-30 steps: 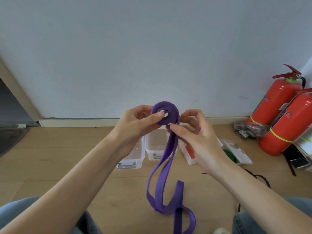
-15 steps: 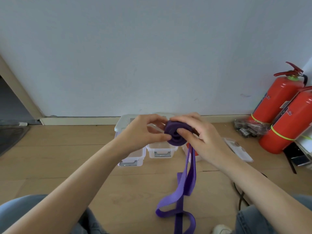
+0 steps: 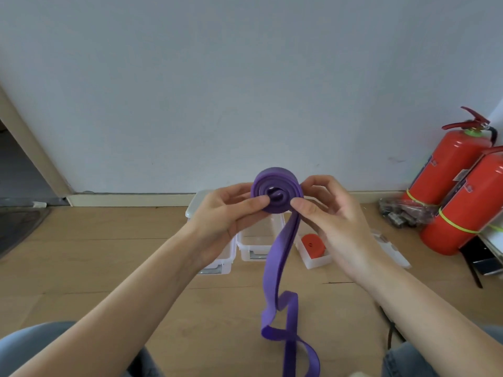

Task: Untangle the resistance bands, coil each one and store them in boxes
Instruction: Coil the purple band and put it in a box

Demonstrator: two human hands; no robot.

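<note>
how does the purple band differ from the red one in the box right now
The purple band is only partly coiled, its tail trailing down to the floor; the red band is a finished coil with no loose end showing. The purple band is held up by the left hand and right hand; the red band lies untouched in a clear box. Both are flat bands wound into rolls.

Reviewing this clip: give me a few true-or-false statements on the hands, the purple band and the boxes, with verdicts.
1. Both hands grip the coiled part of the flat purple rubber resistance band. True: left hand, right hand.
2. The purple band is fully coiled. False: a long tail hangs to the wooden floor.
3. A coiled red band lies in a clear plastic box. True.
4. The two red fire extinguishers stand at the left. False: at the right, by the wall.
</note>
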